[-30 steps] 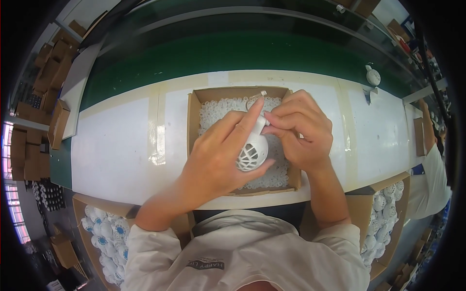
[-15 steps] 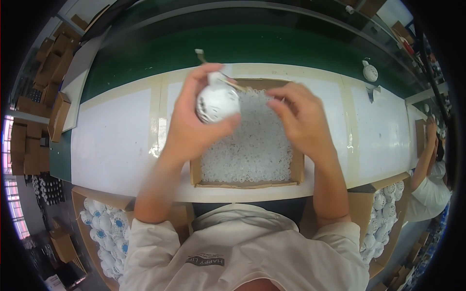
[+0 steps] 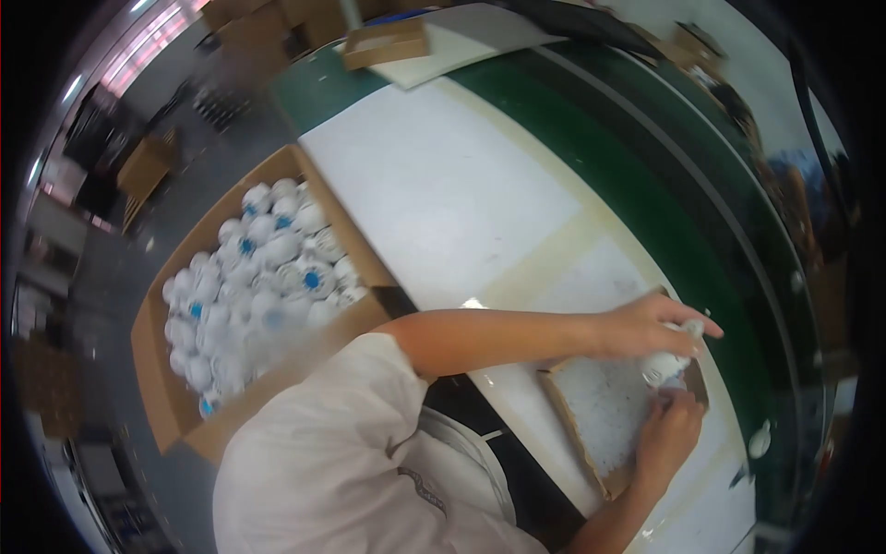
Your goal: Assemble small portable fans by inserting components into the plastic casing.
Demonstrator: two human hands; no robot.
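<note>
My left hand (image 3: 651,328) is closed around a white ball-shaped housing (image 3: 663,367) with slots in its side, and its fingers cover the upper part. Just below the housing is my right hand (image 3: 671,432), fingers curled together against or very close to it; whatever they pinch is too small to make out. Both hands are over a shallow cardboard tray (image 3: 574,427) filled with small clear plastic rings (image 3: 604,406).
A large carton (image 3: 152,369) piled with white round housings (image 3: 268,263), some with blue centres, stands to my left. The white-topped workbench (image 3: 443,185) runs beside a green conveyor belt (image 3: 591,157). Another white housing (image 3: 760,439) lies at the right. A flat box (image 3: 386,44) sits at the far end.
The view has swung to the left, bringing the carton of housings fully into sight. My right hand has come in from apart to right beside the housing, which stays in my left hand.
</note>
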